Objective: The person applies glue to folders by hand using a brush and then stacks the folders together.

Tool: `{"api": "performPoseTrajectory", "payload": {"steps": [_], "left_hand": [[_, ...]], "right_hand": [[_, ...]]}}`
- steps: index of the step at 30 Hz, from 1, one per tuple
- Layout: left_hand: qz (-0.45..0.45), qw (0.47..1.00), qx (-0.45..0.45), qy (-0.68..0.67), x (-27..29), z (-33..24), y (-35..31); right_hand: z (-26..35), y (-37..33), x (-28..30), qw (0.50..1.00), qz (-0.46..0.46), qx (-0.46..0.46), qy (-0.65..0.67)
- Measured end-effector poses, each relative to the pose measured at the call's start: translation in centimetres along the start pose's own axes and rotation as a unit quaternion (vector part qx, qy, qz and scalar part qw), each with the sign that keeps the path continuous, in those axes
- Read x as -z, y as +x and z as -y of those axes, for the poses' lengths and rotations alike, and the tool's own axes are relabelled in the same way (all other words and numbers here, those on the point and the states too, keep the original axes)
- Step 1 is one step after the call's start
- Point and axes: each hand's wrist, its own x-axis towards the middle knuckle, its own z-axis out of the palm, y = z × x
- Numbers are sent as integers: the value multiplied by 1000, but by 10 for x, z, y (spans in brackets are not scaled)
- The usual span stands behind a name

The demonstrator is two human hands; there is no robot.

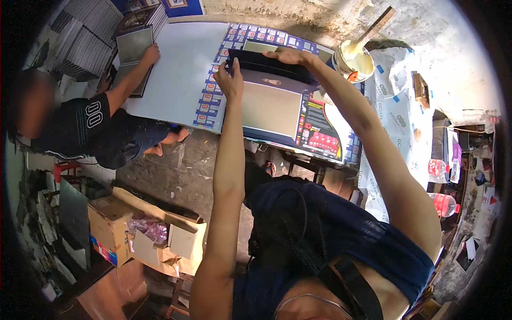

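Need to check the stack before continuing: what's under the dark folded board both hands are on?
Under the dark board held by the left hand and right hand lies a printed sheet on the table; its covered middle can't be seen.

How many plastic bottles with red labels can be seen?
2, both at the right edge: one bottle beside the white sheet, another bottle just below it. Clutter there may hide more.

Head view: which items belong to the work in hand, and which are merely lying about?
In hand:
- dark printed cover sheet, flap held by left hand and right hand
- printed sheet beneath it
- paste tub with stick, likely

Lying about:
- cardboard boxes
- plastic bottles
- another person's board
- white sacking
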Motion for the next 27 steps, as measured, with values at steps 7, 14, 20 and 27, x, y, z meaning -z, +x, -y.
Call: {"api": "performPoseTrajectory", "payload": {"steps": [7, 14, 20, 27], "left_hand": [[-5, 997, 7, -72, 9, 6, -13], [-76, 984, 108, 123, -6, 25, -9], [58, 908, 221, -350, 5, 51, -61], [168, 971, -166, 23, 2, 44, -174]], "right_hand": [[-16, 24, 12, 998, -3, -1, -60], [22, -26, -23, 981, -40, 86, -169], [24, -47, -34, 944, -120, 172, -254], [116, -87, 154, 903, -287, 254, -195]]}}
